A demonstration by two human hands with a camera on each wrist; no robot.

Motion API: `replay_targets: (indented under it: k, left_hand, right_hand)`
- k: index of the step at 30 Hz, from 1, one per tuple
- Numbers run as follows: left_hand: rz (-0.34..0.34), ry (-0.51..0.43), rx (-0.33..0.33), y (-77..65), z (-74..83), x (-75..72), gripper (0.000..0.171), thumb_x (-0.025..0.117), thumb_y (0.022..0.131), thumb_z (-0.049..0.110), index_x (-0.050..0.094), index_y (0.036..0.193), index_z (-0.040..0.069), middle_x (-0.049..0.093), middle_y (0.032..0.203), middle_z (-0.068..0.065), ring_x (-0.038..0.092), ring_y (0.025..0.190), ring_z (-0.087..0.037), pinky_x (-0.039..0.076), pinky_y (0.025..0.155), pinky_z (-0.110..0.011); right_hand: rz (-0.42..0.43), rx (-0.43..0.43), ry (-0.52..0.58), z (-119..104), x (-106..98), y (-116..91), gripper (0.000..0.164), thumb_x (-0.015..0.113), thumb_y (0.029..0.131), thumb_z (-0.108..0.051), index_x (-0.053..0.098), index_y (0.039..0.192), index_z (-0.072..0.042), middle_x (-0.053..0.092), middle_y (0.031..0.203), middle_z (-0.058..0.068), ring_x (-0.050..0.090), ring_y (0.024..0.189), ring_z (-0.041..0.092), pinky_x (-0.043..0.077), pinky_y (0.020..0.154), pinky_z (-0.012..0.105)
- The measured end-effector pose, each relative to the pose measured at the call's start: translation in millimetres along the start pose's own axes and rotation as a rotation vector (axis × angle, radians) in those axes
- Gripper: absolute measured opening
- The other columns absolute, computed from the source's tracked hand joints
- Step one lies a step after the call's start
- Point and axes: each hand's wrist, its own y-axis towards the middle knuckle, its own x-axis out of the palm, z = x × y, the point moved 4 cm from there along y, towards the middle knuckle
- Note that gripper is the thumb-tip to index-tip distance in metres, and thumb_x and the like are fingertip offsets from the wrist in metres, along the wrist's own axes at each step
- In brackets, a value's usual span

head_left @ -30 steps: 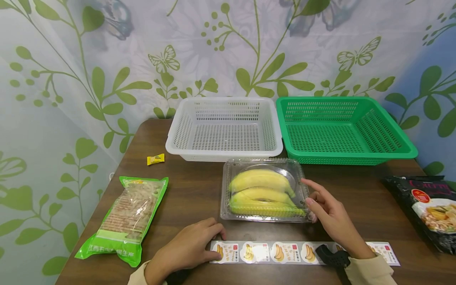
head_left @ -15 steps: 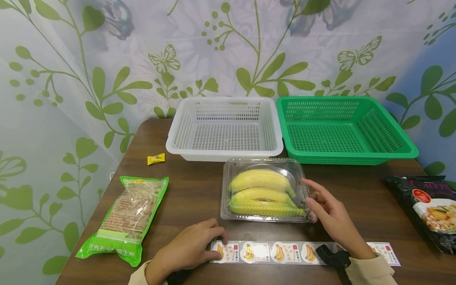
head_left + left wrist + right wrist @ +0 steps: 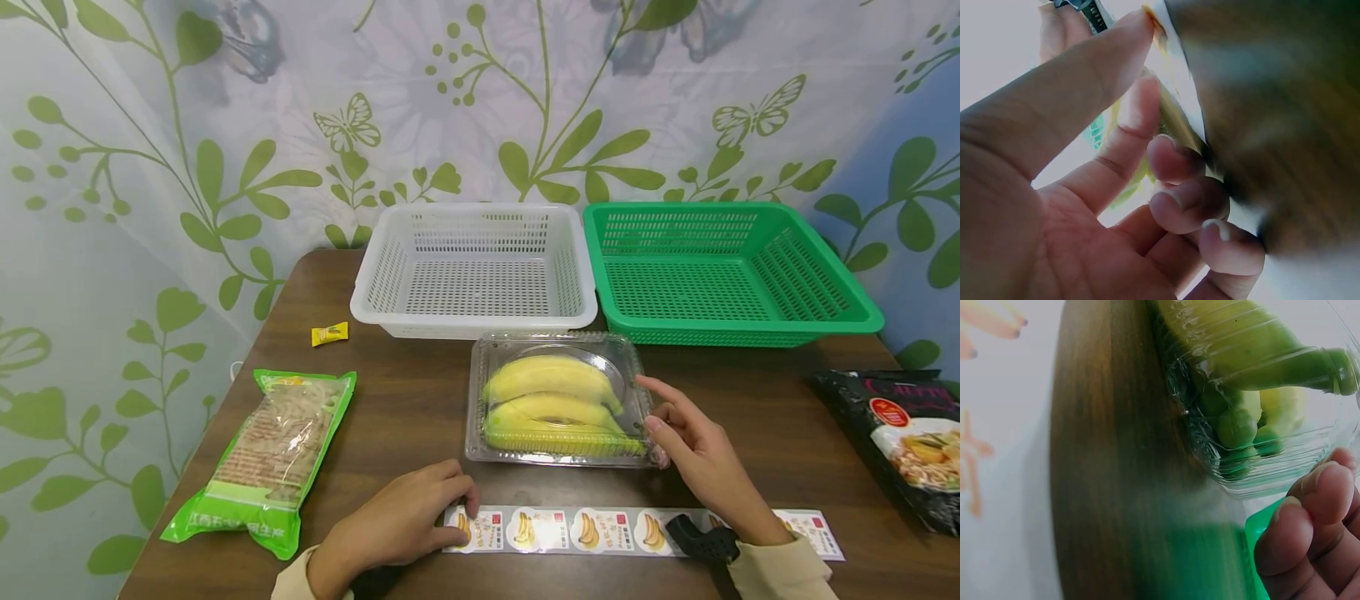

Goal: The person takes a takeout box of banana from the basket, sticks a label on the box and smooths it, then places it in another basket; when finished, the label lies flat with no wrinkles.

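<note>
My left hand (image 3: 408,512) rests at the left end of a strip of banana stickers (image 3: 588,532), which lies flat on the table. Its thumb and index finger touch the strip; in the left wrist view, the other fingers (image 3: 1188,203) bend loosely against the tabletop. Above the strip sits a clear plastic clamshell box (image 3: 480,446), its lid down, with yellow bananas (image 3: 551,381) inside. My right hand (image 3: 701,450) lies at the box's right side, index finger at the edge and thumb by the near corner. From the right wrist view, green banana ends (image 3: 1238,428) show through the plastic.
Behind the box stand a white basket (image 3: 472,322) and a green basket (image 3: 738,331), side by side. A green-edged clear food bag (image 3: 273,446) and a small yellow packet (image 3: 330,334) lie left. A black food package (image 3: 896,442) lies at right.
</note>
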Motion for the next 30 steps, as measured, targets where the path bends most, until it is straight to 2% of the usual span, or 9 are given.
replay_targets:
  k: [10, 18, 24, 30]
  left_hand:
    - [0.029, 0.030, 0.063, -2.4, 0.6, -1.7, 0.029, 0.084, 0.085, 0.029, 0.067, 0.108, 0.028, 0.053, 0.096, 0.013, 0.049, 0.081, 0.001, 0.047, 0.075, -0.021]
    - [0.041, 0.045, 0.079, -2.6, 0.6, -1.0, 0.028, 0.085, 0.084, 0.028, 0.067, 0.105, 0.029, 0.051, 0.094, 0.013, 0.047, 0.079, 0.001, 0.045, 0.074, -0.019]
    - [0.027, 0.037, 0.082, -1.7, 0.5, 1.4, 0.026, 0.084, 0.084, 0.025, 0.064, 0.099, 0.027, 0.052, 0.096, 0.014, 0.048, 0.084, 0.000, 0.046, 0.078, -0.020]
    - [0.030, 0.040, 0.112, -2.2, 2.5, 2.1, 0.028, 0.085, 0.084, 0.023, 0.061, 0.098, 0.025, 0.053, 0.099, 0.013, 0.049, 0.090, 0.000, 0.047, 0.082, -0.021]
  right_hand:
    - [-0.002, -0.012, -0.004, -1.2, 0.1, 0.3, 0.053, 0.055, 0.106, -0.007, 0.043, 0.156, -0.020, 0.060, 0.088, 0.004, 0.053, 0.059, 0.017, 0.049, 0.053, 0.033]
    - [-0.003, -0.020, -0.010, -1.0, -0.1, 0.7, 0.053, 0.055, 0.106, -0.006, 0.043, 0.156, -0.020, 0.060, 0.088, 0.004, 0.053, 0.058, 0.016, 0.049, 0.053, 0.033]
    - [-0.003, -0.007, -0.004, -0.4, -0.4, 0.3, 0.053, 0.055, 0.106, -0.008, 0.043, 0.156, -0.021, 0.060, 0.088, 0.005, 0.054, 0.059, 0.017, 0.049, 0.053, 0.033]
    - [-0.001, 0.007, -0.008, 0.2, -0.2, -0.4, 0.052, 0.055, 0.106, -0.009, 0.043, 0.156, -0.022, 0.060, 0.089, 0.005, 0.054, 0.059, 0.017, 0.049, 0.053, 0.033]
